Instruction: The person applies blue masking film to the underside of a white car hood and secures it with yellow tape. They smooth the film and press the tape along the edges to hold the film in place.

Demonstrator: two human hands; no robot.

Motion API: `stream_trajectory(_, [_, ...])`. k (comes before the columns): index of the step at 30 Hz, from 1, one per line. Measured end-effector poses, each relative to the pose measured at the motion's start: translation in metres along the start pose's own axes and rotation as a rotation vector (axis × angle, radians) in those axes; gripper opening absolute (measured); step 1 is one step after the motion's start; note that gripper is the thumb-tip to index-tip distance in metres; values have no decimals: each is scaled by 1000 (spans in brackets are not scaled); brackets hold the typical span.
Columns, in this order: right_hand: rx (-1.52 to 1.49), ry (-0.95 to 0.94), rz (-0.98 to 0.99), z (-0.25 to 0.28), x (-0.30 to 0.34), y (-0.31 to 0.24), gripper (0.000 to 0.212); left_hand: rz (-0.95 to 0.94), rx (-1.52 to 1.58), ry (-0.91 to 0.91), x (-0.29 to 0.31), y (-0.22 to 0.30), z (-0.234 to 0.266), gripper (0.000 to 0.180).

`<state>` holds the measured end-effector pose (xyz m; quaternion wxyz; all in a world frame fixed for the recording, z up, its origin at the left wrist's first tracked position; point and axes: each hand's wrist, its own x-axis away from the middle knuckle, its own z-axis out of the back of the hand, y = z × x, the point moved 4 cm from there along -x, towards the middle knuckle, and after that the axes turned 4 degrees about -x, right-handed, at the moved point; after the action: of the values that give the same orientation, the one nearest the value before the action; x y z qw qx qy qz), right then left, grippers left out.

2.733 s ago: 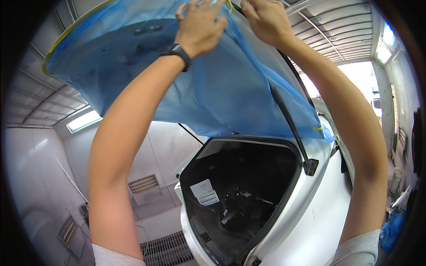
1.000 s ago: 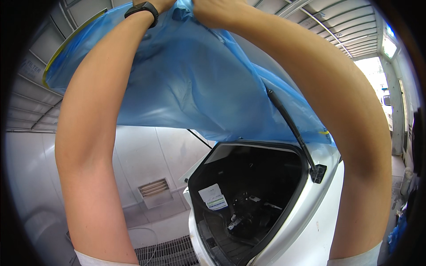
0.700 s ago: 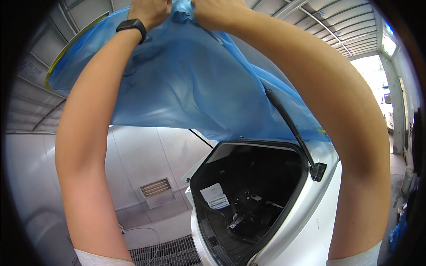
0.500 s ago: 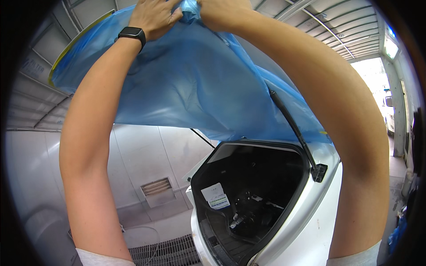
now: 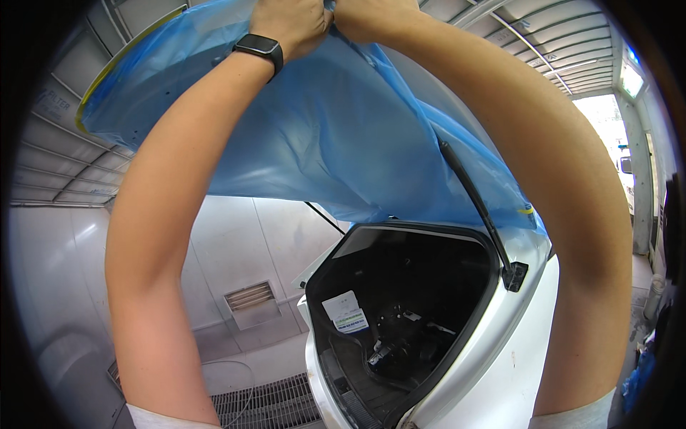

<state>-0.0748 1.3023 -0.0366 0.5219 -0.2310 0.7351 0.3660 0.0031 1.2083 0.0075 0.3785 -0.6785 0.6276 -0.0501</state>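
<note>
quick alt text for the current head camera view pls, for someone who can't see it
Bare left hand and right hand are raised close together at translucent blue plastic sheeting, spread above the open trunk of a white car. A black watch circles the left wrist.

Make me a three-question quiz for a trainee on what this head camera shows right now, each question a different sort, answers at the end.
1. Multiple choice: which wrist wears the black watch with the rectangular face? A) right B) left C) both
2. True or false: translucent blue plastic sheeting hangs above the dark, open cargo area of the white car.
3. Short answer: how are the bare left hand and bare right hand placed?

Key:
1. B
2. True
3. Raised close together at the picture's top edge, by the sheeting; their fingertips are hidden.
</note>
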Motion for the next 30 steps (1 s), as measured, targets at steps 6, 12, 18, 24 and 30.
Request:
stream_trajectory(6, [40,3,22,-8,3,2,26,133,137,24,10,12,0,29])
stream_trajectory(12, [22,125,-4,-8,68,-4,22,54,10,-26,2,8,1,37])
stream_trajectory(18, [-112,174,-122,-6,100,21,20,151,31,-24,-2,21,5,41])
stream_trajectory(24, [-68,195,-165,-14,94,30,20,256,178,-68,11,63,-6,68])
stream_trajectory(30, [-41,191,-159,-18,89,39,17,435,472,-82,11,103,-19,85])
